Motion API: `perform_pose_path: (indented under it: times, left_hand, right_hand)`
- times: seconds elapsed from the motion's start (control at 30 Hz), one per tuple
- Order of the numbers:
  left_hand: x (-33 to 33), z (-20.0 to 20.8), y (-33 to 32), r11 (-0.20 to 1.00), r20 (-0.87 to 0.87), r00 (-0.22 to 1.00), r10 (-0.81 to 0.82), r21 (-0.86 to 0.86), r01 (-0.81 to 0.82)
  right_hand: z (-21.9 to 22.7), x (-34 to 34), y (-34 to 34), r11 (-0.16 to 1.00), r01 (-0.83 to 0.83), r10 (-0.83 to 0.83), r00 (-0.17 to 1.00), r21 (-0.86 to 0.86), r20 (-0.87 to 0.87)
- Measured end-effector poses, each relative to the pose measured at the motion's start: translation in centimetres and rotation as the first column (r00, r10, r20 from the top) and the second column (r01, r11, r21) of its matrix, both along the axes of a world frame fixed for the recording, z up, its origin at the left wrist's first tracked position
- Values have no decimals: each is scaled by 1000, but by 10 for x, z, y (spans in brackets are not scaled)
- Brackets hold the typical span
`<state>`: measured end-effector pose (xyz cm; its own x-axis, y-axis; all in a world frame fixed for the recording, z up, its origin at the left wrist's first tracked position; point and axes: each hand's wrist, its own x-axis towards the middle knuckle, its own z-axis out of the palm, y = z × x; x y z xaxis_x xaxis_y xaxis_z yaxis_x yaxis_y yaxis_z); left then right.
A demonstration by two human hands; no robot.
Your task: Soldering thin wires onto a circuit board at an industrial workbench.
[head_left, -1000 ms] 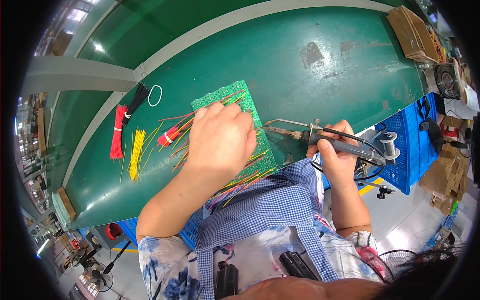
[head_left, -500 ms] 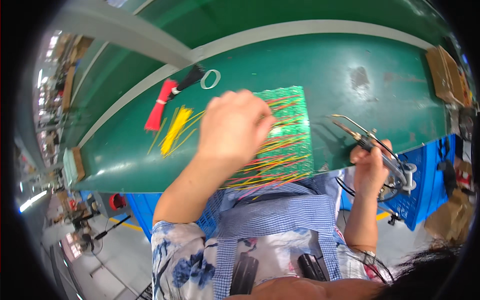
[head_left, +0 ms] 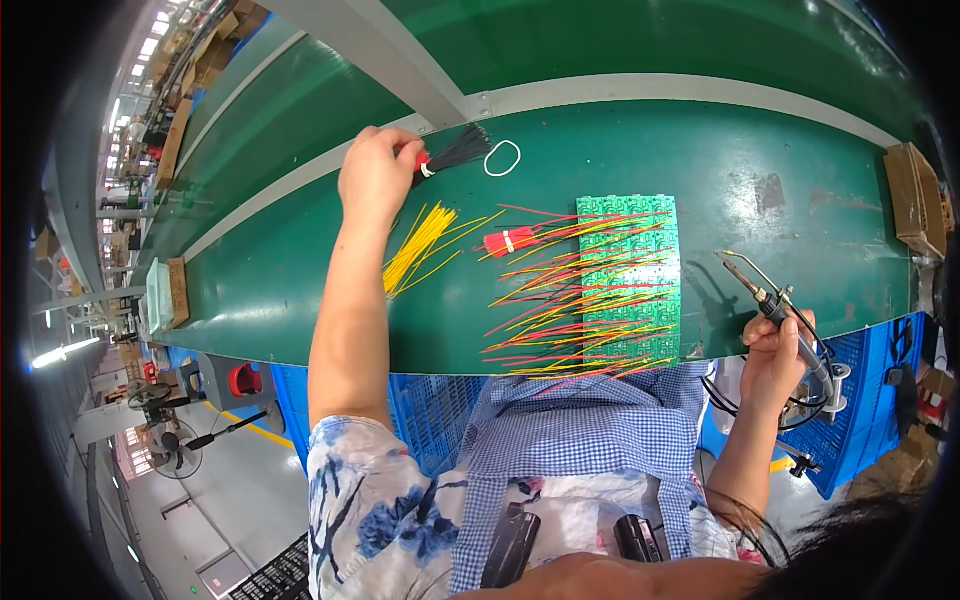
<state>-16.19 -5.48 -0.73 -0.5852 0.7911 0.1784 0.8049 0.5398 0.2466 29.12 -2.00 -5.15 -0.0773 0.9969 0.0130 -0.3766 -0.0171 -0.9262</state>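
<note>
My left hand (head_left: 376,178) is at the back left, fingers curled round a bundle of red wires; the red end (head_left: 422,160) shows past my thumb, the rest is hidden. Touching it is a banded bundle of black wires (head_left: 462,147). My right hand (head_left: 775,352) grips a soldering iron (head_left: 777,309) with a thin curved feed tube beside its tip. The iron points up and left, apart from the green circuit board panel (head_left: 630,285). Rows of red and yellow wires (head_left: 540,290) lie across the panel and stick out leftward. A banded red wire bundle (head_left: 508,242) lies beside them.
Loose yellow wires (head_left: 420,248) lie near my left forearm. A white ring band (head_left: 503,158) rests behind them on the green table (head_left: 560,150). A cardboard box (head_left: 915,200) stands at the far right, and a metal post (head_left: 410,50) rises at the back.
My left hand has moved from over the panel to the back left, uncovering the banded red bundle beside the wires. My right hand still holds the iron. The whole view has shifted.
</note>
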Motion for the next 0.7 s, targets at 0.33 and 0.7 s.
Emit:
perform_pose_path:
  times: [0.33,0.7]
  left_hand:
    - [-14,20,-5,669,611,684,-398,704,-239]
    - [208,28,-25,650,302,577,-759,416,637]
  right_hand:
    - [2,3,-1,998,35,-34,999,-55,23]
    - [4,11,-12,998,-46,42,995,-43,-91]
